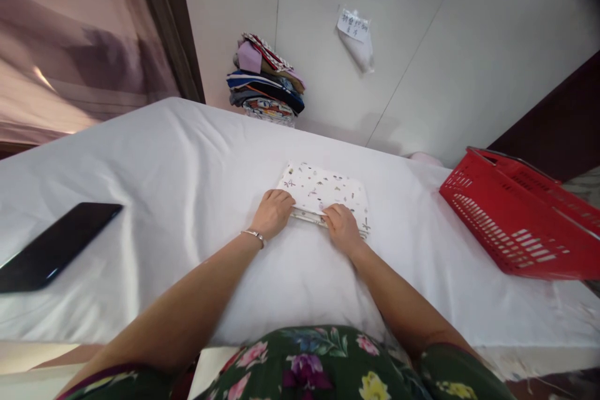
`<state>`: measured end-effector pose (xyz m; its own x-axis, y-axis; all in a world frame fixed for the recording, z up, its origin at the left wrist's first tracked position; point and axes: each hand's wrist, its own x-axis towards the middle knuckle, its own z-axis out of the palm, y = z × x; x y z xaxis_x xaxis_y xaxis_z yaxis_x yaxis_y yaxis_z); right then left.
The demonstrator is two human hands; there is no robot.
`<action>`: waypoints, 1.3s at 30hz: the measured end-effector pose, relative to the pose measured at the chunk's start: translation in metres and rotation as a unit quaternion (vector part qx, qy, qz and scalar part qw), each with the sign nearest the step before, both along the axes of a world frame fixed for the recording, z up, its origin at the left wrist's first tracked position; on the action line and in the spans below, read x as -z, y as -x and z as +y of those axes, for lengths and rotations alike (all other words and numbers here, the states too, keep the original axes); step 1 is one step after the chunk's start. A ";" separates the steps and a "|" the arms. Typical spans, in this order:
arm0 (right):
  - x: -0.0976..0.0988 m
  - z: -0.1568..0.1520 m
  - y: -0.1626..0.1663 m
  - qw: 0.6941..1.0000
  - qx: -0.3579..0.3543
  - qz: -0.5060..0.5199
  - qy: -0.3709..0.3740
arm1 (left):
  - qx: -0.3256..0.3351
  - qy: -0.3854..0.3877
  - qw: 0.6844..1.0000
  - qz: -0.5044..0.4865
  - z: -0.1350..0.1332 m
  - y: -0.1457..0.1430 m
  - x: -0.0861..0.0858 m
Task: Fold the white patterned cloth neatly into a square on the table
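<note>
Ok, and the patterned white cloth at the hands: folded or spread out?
Folded: the patterned cloth lies as a compact rectangle, stacked layers showing along its near edge, where the left hand and right hand touch it.

Lt-grey wall (pixel 431 94) w/ thin seams (pixel 420 47), white-clothed tbl (pixel 225 169), sheer pinkish curtain (pixel 70 31) at L, dk panel (pixel 557 119) at R

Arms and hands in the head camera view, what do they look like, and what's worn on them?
The left hand is ungloved, with a slim silver-coloured bracelet at its wrist. The right hand is ungloved too. Dark green sleeves with yellow floral print and purplish edging leave both forearms bare.
</note>
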<state>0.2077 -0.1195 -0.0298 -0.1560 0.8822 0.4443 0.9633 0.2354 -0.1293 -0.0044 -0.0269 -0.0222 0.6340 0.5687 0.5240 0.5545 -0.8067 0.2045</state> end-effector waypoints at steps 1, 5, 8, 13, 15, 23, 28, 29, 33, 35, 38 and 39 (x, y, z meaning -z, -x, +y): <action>0.000 0.000 0.000 1.000 -0.001 -0.003 -0.001 | 0.001 0.000 1.000 -0.002 0.000 0.000 0.000; 0.000 -0.001 0.002 1.000 -0.008 -0.010 -0.004 | 0.019 -0.010 1.000 -0.003 -0.005 -0.003 -0.001; 0.000 -0.001 0.003 1.000 -0.008 -0.009 -0.005 | 0.061 -0.021 0.998 0.012 -0.013 -0.008 -0.003; -0.001 -0.002 0.004 1.000 -0.008 -0.019 -0.004 | 0.106 -0.012 0.993 0.041 -0.020 -0.014 -0.002; -0.004 -0.004 0.002 0.999 -0.015 -0.029 -0.003 | 0.105 -0.006 0.993 0.043 -0.018 -0.014 0.000; -0.008 -0.021 -0.029 0.998 0.022 -0.057 -0.002 | 0.108 -0.015 0.994 0.017 -0.010 -0.012 0.007; -0.003 -0.031 -0.040 0.998 0.026 -0.061 -0.014 | 0.104 -0.020 0.994 0.000 -0.007 -0.012 0.011; -0.003 -0.032 -0.040 0.998 0.021 -0.058 -0.022 | 0.102 -0.021 0.995 -0.001 -0.006 -0.012 0.012; 0.000 -0.035 -0.036 0.998 0.009 -0.044 -0.041 | 0.091 -0.031 0.995 -0.001 -0.005 -0.013 0.014; 0.000 -0.036 -0.034 0.998 0.011 -0.040 -0.040 | 0.085 -0.033 0.996 0.002 -0.005 -0.013 0.013; 0.001 -0.037 -0.035 0.999 0.008 -0.035 -0.037 | 0.079 -0.030 0.996 0.002 -0.007 -0.013 0.011; 0.002 -0.038 -0.036 0.999 0.003 -0.033 -0.038 | 0.078 -0.028 0.997 0.002 -0.007 -0.013 0.010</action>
<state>0.2435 -0.1577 -0.0315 -0.1812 0.8471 0.4995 0.9706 0.2358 -0.0478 0.0086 -0.0336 -0.0322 0.7150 0.4336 0.5485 0.4226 -0.8930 0.1551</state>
